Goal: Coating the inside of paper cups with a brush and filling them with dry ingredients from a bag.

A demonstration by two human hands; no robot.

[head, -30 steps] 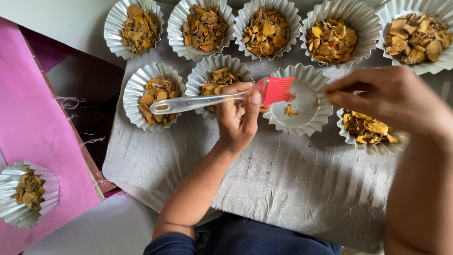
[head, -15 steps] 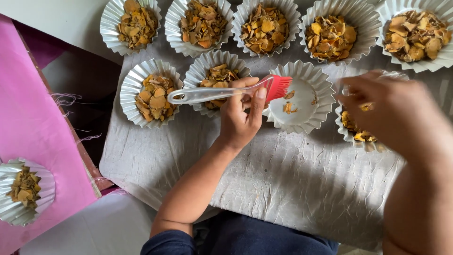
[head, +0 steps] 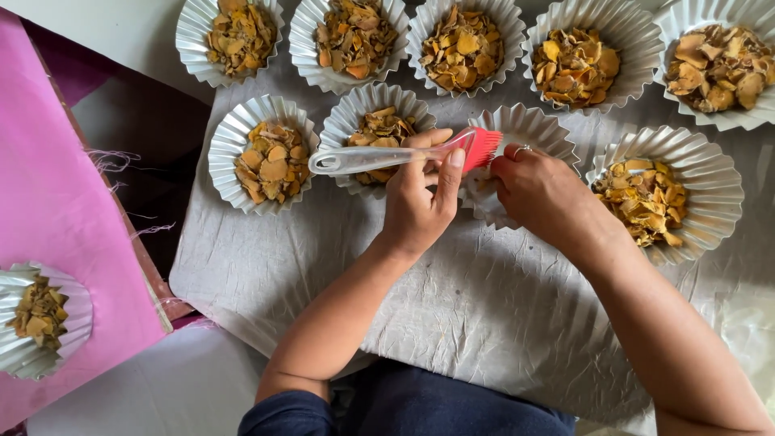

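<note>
Left hand (head: pixel 420 202) pinches the clear handle of a red-bristled brush (head: pixel 404 155), tip aimed into the near-empty fluted cup (head: pixel 525 133) mid-cloth (head: pixel 452 323). Right hand (head: pixel 541 198) curls its fingers on that cup's rim, probably steadying it. Filled cups (head: pixel 464 44) line the far edge.

A: The right hand (head: pixel 539 192) covers most of the empty fluted white paper cup (head: pixel 525 133), so its floor is out of sight.

B: And the top row of filled fluted paper cups (head: pixel 242 32) is clipped by the upper edge; the far-right fluted cup of dried orange-yellow chips (head: pixel 718 64) runs off the corner.

A: The fingers (head: pixel 420 173) hide the middle of the clear-handled red silicone brush (head: pixel 483 148).
</note>
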